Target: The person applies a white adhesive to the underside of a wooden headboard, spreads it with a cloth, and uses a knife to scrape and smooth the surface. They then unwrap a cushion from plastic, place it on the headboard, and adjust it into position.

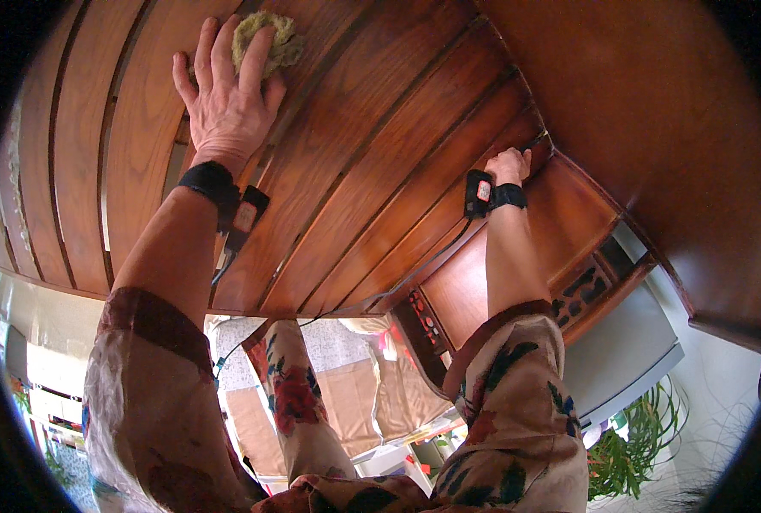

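Note:
My left hand (228, 98) reaches far forward over a brown slatted wooden surface (346, 162). Its fingers are spread over a crumpled yellow-green cloth (269, 43), pressing it against the slats. The cloth bunches out past the index finger and thumb. Farther right, my right hand (509, 164) is closed and rests on the wood by the corner, where the slats meet an upright panel (645, 94). What its curled fingers may hold is hidden. Each wrist wears a black strap with a small black box.
A thin black cable (380, 295) runs across the slats between the wrist boxes. Right of my right forearm are a carved wooden piece (581, 295) and a grey cabinet-like box (624, 368). Green leaves (637, 440) hang below it. Brown sheets (346, 410) lie below the slats' near edge.

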Demonstrator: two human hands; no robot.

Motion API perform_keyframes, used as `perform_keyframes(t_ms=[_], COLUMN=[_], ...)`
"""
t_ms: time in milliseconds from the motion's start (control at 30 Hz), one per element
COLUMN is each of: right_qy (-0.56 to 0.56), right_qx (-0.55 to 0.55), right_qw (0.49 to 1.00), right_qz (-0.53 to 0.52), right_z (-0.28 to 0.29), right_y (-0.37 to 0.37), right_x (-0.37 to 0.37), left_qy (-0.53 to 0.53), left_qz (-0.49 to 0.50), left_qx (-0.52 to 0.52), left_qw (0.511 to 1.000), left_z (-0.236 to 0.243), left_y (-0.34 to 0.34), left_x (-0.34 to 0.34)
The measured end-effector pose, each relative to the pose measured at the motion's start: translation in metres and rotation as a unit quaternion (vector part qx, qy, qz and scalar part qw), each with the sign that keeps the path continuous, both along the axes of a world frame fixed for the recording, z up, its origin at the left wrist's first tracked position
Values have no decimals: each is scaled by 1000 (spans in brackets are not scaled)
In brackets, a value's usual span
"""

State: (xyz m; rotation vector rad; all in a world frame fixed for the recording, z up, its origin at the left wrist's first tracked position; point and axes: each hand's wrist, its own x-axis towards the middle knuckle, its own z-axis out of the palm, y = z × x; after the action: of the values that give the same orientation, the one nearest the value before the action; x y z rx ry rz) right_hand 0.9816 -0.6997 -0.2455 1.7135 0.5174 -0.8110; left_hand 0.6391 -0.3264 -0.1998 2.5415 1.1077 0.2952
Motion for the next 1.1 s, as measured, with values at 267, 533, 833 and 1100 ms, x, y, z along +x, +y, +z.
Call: perform_keyframes(t_ms=[267, 533, 833, 1100], right_qy=[-69, -272, -143, -104], right_qx=[40, 563, 577, 541], right_qw=[984, 405, 285, 128], right_qz=[-160, -667, -752, -825], right_z=[9, 53, 40, 7], right_y=[21, -7, -52, -64], right_x=[9, -4, 6, 28], left_qy=[17, 32, 11, 8], left_qz=[-10, -9, -8, -5], left_qx=[2, 9, 22, 31], left_qw=[1000, 999, 1000, 999], left_z=[1, 1, 1, -2], left_y=[1, 0, -2, -2], left_x=[0, 0, 2, 2])
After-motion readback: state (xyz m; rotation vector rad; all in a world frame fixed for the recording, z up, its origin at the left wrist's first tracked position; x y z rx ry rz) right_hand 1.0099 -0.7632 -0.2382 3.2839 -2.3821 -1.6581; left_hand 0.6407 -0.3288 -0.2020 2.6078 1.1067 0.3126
